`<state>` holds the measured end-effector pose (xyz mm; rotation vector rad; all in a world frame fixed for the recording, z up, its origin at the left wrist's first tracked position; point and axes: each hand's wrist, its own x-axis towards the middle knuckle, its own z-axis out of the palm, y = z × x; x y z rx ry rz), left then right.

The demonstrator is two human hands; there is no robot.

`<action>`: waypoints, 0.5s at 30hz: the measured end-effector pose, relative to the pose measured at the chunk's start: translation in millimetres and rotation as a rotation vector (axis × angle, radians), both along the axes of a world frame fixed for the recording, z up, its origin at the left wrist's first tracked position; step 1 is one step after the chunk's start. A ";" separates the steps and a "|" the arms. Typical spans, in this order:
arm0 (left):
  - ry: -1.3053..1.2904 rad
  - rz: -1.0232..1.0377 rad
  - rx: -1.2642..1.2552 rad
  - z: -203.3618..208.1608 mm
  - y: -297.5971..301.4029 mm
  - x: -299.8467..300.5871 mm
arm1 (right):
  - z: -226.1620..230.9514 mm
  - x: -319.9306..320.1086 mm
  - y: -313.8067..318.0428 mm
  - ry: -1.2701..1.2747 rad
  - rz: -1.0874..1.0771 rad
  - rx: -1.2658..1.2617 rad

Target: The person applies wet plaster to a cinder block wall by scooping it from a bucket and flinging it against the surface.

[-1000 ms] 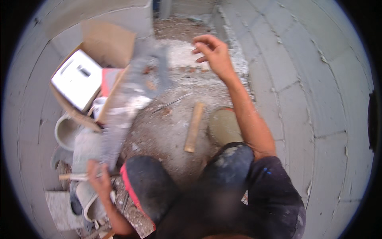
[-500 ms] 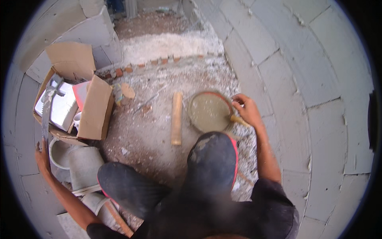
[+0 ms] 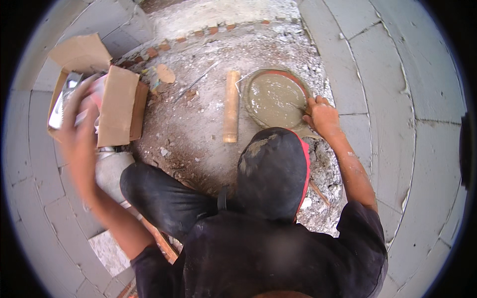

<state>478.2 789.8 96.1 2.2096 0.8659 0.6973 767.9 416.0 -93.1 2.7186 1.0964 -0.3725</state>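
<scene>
My right hand is closed around a handle at the right rim of a round bucket full of wet grey mortar. The far end of that tool is sunk in the mortar, so its kind is hidden. My left hand, smeared by motion, reaches over an open cardboard box with its fingers apart and nothing visible in them. Inside the box are a white block, a grey metal piece and something pink and red, partly behind the hand.
A short round wooden post lies left of the bucket. A thin rod rests on the rubble-strewn floor. Grey block walls rise on both sides. A grey container stands by my left knee, near a wooden strip.
My left hand has left the long grey metal tool and moved up over the box. My right hand, beside the bucket before, now grips the handle. The view has shifted downward.
</scene>
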 end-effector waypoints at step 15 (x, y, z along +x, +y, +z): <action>0.265 -0.066 -1.044 -279.6 -116.5 167.1 | 48.8 8.3 -25.6 -0.257 0.129 0.303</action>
